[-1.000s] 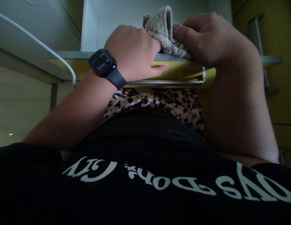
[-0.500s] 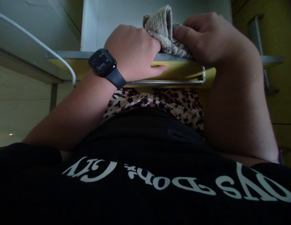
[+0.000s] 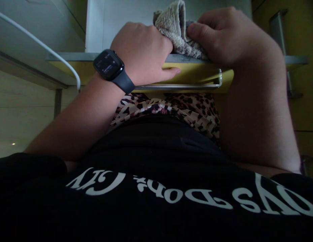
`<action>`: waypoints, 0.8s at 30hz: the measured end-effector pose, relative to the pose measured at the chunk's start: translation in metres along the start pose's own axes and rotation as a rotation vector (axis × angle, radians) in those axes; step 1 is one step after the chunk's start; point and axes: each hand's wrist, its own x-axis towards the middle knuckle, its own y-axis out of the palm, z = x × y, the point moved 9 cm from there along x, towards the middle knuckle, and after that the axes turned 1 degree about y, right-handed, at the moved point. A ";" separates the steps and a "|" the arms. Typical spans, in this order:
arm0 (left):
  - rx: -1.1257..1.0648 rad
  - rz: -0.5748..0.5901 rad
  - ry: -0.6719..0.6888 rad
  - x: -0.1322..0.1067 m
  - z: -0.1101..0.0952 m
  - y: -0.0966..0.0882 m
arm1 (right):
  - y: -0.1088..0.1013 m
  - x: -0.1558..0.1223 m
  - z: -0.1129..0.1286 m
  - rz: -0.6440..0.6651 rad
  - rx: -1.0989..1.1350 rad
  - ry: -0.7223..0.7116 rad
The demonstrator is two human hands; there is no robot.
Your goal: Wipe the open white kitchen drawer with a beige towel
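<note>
Cloth (image 3: 172, 32) in beige and brown, bunched at the near rim of the open drawer (image 3: 194, 71). Pinched at its right end between thumb and curled fingers of the right hand (image 3: 222, 37). Just left of it, left hand (image 3: 142, 50) across the rim, thumb stretched rightward, other fingers bent with tips hidden; cannot tell whether gripping cloth. Nearer, metal handle (image 3: 181, 86). On left wrist, black watch (image 3: 109, 65); farther left, white cable (image 3: 45, 47).
</note>
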 end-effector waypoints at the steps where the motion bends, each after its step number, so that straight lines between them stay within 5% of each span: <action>1: -0.002 -0.003 0.004 0.000 0.000 0.000 | 0.000 0.000 0.000 -0.005 0.001 -0.003; 24: -0.003 0.006 -0.004 0.001 0.001 0.002 | -0.001 -0.001 0.001 -0.008 0.016 -0.015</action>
